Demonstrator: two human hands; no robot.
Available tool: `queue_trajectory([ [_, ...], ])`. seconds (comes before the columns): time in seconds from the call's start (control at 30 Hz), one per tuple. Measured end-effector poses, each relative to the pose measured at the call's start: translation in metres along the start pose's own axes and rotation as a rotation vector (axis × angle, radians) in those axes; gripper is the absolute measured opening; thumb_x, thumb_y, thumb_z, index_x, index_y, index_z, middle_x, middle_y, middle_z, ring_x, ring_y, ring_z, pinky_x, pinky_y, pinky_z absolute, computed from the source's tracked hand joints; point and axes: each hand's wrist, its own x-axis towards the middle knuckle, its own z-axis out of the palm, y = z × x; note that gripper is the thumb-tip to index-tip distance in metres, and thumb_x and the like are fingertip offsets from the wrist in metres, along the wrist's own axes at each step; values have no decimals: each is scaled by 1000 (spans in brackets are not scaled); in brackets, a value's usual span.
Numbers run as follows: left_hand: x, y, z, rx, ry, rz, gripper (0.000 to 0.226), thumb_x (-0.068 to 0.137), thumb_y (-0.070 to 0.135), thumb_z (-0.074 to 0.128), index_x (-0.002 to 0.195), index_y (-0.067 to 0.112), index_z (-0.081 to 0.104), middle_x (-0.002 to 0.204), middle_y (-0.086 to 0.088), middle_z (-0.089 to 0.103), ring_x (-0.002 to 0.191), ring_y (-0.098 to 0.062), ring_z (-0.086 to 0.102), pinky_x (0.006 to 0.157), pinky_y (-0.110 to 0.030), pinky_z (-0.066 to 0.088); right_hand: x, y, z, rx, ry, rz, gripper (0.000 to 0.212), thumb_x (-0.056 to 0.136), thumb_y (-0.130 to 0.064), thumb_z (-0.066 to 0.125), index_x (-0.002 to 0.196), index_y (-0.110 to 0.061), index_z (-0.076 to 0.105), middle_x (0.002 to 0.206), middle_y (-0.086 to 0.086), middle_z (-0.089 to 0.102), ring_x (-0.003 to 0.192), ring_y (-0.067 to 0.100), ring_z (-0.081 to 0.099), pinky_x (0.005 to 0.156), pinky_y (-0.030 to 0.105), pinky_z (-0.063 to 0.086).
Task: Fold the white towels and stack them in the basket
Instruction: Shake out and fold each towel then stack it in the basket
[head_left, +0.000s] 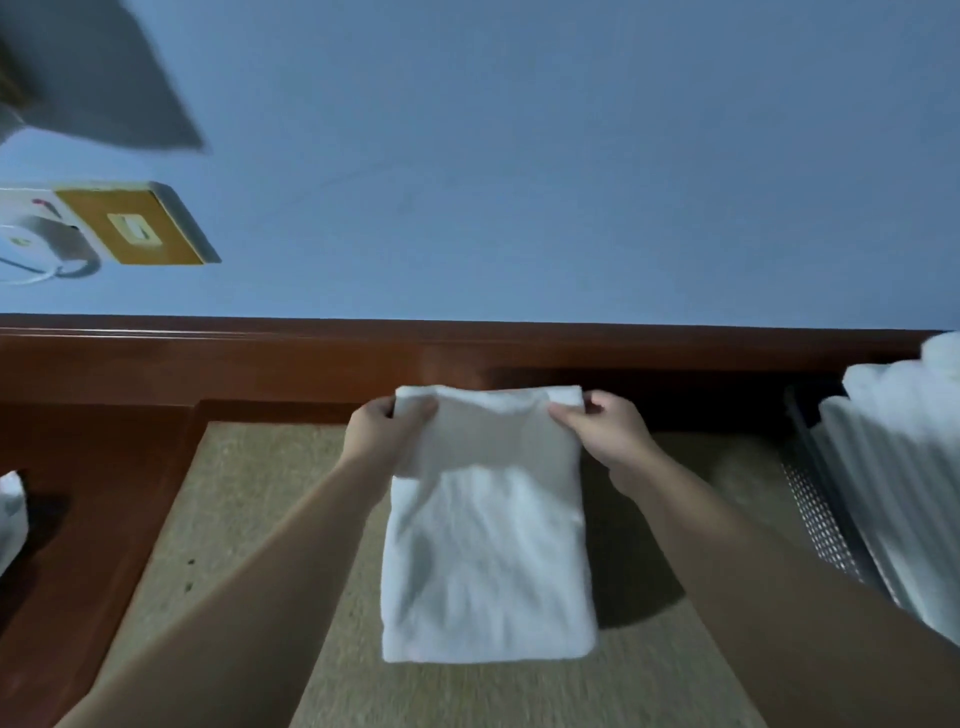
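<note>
Both hands (488, 431) pinch the towel's (488, 561) far corners lengthwise.

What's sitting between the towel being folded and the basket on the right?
In the head view, only the right hand and forearm cross that stretch; under them lies bare tan mat between towel and basket.

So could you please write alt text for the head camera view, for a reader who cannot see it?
Two hands, left hand and right hand, pinch the far corners of a folded white towel over a tan mat. A mesh basket of towels stands at right.
</note>
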Motion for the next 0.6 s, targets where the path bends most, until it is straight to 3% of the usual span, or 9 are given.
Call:
queue_trajectory([
  [0.13, 50, -24, 31, -20, 68, -129, 24, 88, 43, 80, 93, 20, 75, 89, -3, 76, 80, -26, 74, 62, -38, 63, 64, 20, 27, -1, 46, 110, 27, 93, -34, 78, 103, -8, 73, 100, 6, 75, 91, 24, 73, 82, 41, 60],
  [0.2, 67, -38, 44, -45, 109, -181, 25, 87, 49, 77, 85, 25, 71, 85, 0, 74, 76, -26, 71, 58, -39, 62, 86, 36, 36, -30, 85, 136, 32, 95, -37, 74, 102, -6, 73, 97, 8, 74, 82, 21, 70, 69, 32, 56],
  [0.27, 82, -49, 57, -67, 159, -204, 29, 85, 55, 74, 82, 27, 68, 85, 4, 73, 81, -25, 71, 74, -42, 64, 102, 49, 42, -48, 141, 136, 36, 98, -39, 69, 106, -4, 70, 96, 10, 71, 75, 18, 65, 55, 24, 46],
  [0.37, 98, -55, 72, -19, 225, -185, 36, 90, 58, 63, 93, 23, 69, 83, 8, 69, 77, -19, 66, 83, -38, 60, 118, 70, 53, 13, 203, 122, 35, 97, -42, 67, 110, -9, 67, 105, 12, 72, 86, 26, 68, 70, 33, 54],
  [0.47, 96, -53, 73, 53, 230, -182, 37, 92, 60, 59, 105, 26, 68, 86, 9, 68, 78, -20, 64, 84, -40, 60, 120, 74, 57, 5, 248, 135, 38, 96, -42, 67, 110, -7, 66, 107, 14, 71, 98, 33, 68, 81, 37, 52],
  [0.53, 88, -45, 70, 121, 226, -199, 48, 91, 63, 61, 122, 26, 62, 104, 3, 70, 96, -28, 66, 89, -42, 57, 114, 68, 54, -15, 256, 195, 44, 96, -43, 66, 117, -4, 61, 115, 18, 68, 107, 37, 67, 85, 40, 53],
  [0.6, 72, -39, 71, 414, 269, -150, 61, 92, 65, 59, 132, 20, 48, 128, -10, 61, 120, -35, 57, 98, -47, 49, 97, 57, 53, -184, 351, 216, 51, 97, -39, 66, 129, -2, 51, 130, 24, 58, 117, 44, 61, 92, 43, 51],
])
